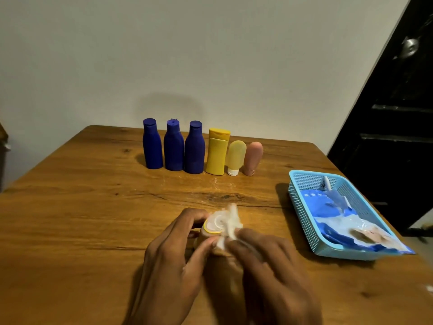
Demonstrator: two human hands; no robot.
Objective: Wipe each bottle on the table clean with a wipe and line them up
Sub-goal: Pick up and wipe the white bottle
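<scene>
My left hand [174, 252] grips a small bottle with a white cap and yellow ring [212, 225], its cap turned up toward me. My right hand [264, 261] pinches a white wipe [232, 225] and presses it against the bottle's right side; the bottle's body is mostly hidden by my fingers. At the back of the wooden table [93, 207] stands a row: three dark blue bottles [173, 148], a yellow bottle [217, 154], a pale yellow tube [236, 156] on its white cap and a pink tube [252, 157].
A light blue plastic basket [304, 216] sits at the right table edge with a blue-and-white wipe pack [346, 221] and a small tube inside. A dark door stands to the right behind it. The wall runs just behind the bottle row.
</scene>
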